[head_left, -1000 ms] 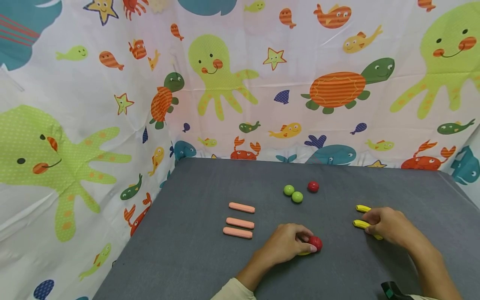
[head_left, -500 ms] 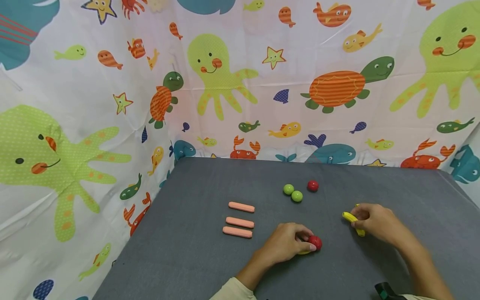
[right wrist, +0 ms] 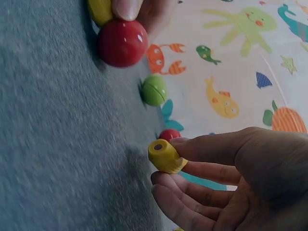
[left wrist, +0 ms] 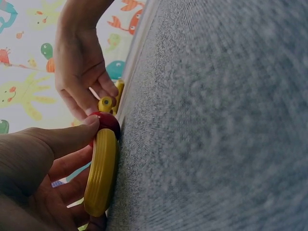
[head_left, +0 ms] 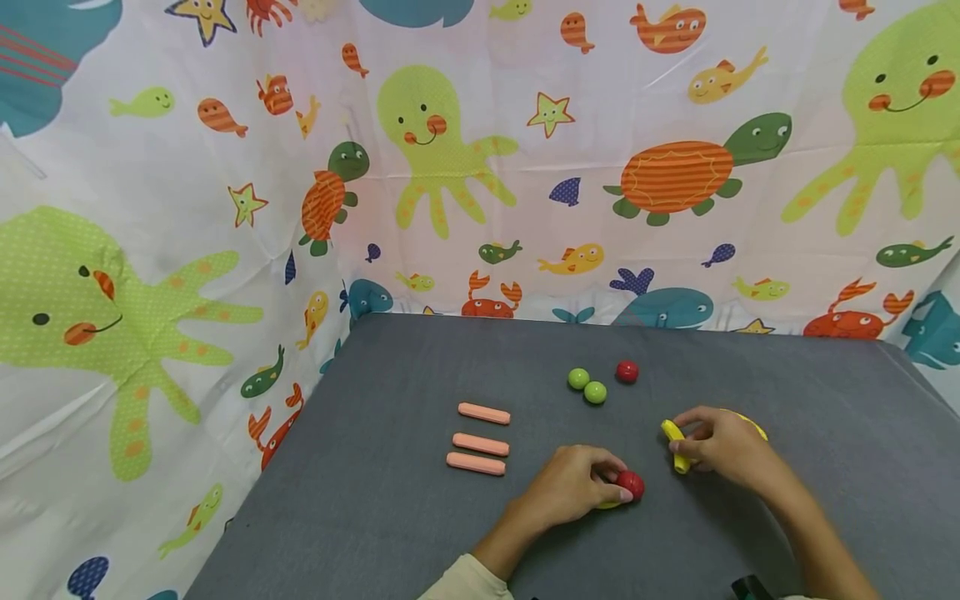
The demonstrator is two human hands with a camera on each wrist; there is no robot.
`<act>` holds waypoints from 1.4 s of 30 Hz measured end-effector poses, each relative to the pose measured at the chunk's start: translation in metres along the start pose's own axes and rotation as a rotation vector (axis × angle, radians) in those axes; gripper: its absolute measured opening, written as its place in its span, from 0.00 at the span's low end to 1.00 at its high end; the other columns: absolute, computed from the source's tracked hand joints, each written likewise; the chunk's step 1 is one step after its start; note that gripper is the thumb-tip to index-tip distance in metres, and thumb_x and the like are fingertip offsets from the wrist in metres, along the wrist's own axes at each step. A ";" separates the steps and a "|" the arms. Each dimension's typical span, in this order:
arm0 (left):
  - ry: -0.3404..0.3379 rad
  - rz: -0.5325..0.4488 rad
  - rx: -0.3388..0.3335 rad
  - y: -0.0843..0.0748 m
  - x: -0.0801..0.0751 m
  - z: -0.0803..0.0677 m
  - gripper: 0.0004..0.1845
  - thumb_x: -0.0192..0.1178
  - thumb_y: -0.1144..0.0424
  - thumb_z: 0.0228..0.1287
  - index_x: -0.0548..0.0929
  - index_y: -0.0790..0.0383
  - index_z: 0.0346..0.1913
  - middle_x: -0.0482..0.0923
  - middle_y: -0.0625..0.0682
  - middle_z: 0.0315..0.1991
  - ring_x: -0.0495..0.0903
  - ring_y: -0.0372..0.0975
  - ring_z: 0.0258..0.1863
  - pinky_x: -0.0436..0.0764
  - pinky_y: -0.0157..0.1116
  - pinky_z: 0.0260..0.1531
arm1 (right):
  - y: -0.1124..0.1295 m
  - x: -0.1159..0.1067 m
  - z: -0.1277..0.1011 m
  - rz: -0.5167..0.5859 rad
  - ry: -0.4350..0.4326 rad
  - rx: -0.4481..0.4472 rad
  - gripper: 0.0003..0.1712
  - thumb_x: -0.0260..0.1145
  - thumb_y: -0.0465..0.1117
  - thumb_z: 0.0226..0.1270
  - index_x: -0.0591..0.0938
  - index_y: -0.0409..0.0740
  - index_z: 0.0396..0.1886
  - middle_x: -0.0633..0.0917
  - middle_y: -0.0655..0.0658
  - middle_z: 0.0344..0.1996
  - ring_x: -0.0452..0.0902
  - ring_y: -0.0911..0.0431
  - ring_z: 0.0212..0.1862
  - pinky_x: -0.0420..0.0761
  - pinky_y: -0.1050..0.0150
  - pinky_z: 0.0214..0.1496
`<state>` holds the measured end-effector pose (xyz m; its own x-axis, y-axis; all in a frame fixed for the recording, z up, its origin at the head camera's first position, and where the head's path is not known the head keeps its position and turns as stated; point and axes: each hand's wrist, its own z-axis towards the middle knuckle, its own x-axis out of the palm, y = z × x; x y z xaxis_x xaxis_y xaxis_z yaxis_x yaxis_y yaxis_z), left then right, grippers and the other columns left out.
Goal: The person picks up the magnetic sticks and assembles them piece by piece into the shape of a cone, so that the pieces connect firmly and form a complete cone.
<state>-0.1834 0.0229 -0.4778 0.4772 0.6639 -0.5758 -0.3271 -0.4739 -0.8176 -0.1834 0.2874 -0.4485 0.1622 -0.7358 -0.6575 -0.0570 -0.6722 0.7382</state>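
Note:
My left hand [head_left: 572,490] holds a shiny red ball [head_left: 631,485] at the table's front middle, its thumb tip on the ball. A yellow toy banana [left wrist: 102,173] lies against the ball, under that hand, and mostly hidden in the head view. To the right, my right hand [head_left: 723,446] pinches another toy banana [head_left: 677,447] between thumb and fingers, just above the table. Its round end shows a dark disc in the right wrist view. Partly hidden behind the right hand is one more toy banana [head_left: 753,423].
Two green balls [head_left: 587,386] and another red ball [head_left: 627,372] sit further back on the grey table [head_left: 390,367]. Three pink sticks [head_left: 480,444] lie in a column left of centre. A sea-animal cloth [head_left: 480,167] hangs behind and along the left.
My right hand has taken hold of a toy banana and carried it leftward, toward the left hand, turning it more upright in view. The left hand and the red ball have stayed put.

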 end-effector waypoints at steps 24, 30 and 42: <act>-0.003 0.000 0.007 0.003 0.000 0.001 0.13 0.78 0.57 0.64 0.92 0.55 0.49 0.86 0.37 0.35 0.79 0.22 0.32 0.78 0.24 0.34 | 0.022 0.029 0.000 0.082 0.063 0.055 0.28 0.76 0.43 0.70 0.81 0.30 0.61 0.89 0.44 0.34 0.88 0.52 0.32 0.89 0.56 0.37; 0.001 0.003 0.000 0.003 0.000 0.001 0.13 0.78 0.57 0.64 0.92 0.54 0.49 0.86 0.36 0.35 0.79 0.22 0.32 0.78 0.24 0.35 | 0.021 0.031 0.001 0.082 0.060 0.058 0.27 0.76 0.42 0.70 0.81 0.30 0.60 0.89 0.44 0.32 0.87 0.52 0.31 0.89 0.56 0.37; 0.098 -0.067 0.016 0.007 -0.010 0.002 0.17 0.79 0.60 0.61 0.91 0.60 0.52 0.88 0.41 0.38 0.80 0.23 0.34 0.80 0.24 0.39 | 0.019 0.033 -0.002 0.052 0.079 0.070 0.26 0.75 0.46 0.71 0.82 0.32 0.59 0.88 0.45 0.32 0.86 0.53 0.32 0.89 0.57 0.36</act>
<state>-0.1922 0.0137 -0.4780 0.5757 0.6337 -0.5168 -0.3046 -0.4204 -0.8547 -0.1773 0.2499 -0.4558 0.2344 -0.7631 -0.6023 -0.1360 -0.6392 0.7569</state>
